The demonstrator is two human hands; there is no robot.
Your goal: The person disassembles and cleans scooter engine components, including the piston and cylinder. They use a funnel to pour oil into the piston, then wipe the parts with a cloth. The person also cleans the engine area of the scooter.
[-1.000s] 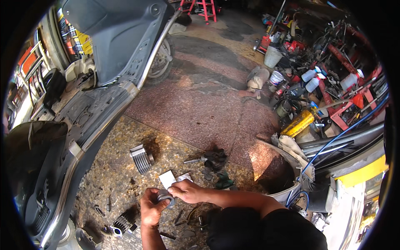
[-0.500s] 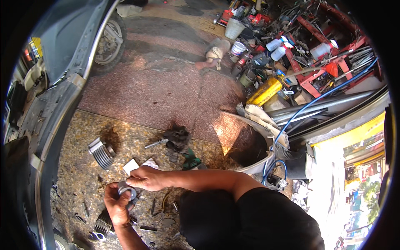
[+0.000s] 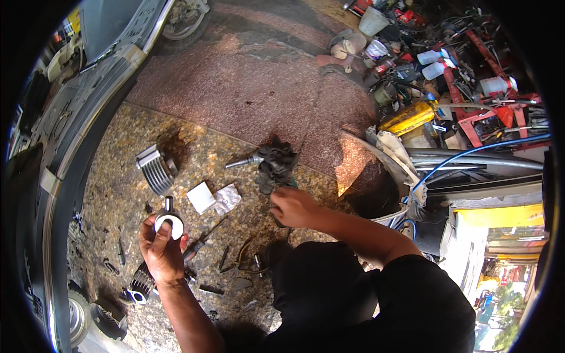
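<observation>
My left hand (image 3: 159, 247) grips a round metal piston (image 3: 175, 219), with a silver pin sticking up behind it. My right hand (image 3: 292, 206) has curled fingers just below a bunched dark rag (image 3: 276, 165); what it holds is hidden. Left of the rag lies a metal rod-like tool (image 3: 239, 162). A white square packet (image 3: 200, 197) and a crumpled white paper (image 3: 226, 197) lie between my hands. A finned cylinder (image 3: 156, 170) sits above my left hand, a finned cylinder head (image 3: 141, 283) below it. A screwdriver (image 3: 195, 249) lies right of my left hand.
A scooter body (image 3: 70, 135) runs along the left. A curved panel (image 3: 379, 147) lies to the right, near a blue hose (image 3: 447, 160). Piled bottles, buckets (image 3: 372, 22), a yellow cylindrical item (image 3: 406, 117) and red metal frames (image 3: 471, 126) fill the back right.
My hands have separated: my right hand left the piston and moved right to beside the rag. My left hand still holds the piston, whose pin now shows upright. The view has shifted.
</observation>
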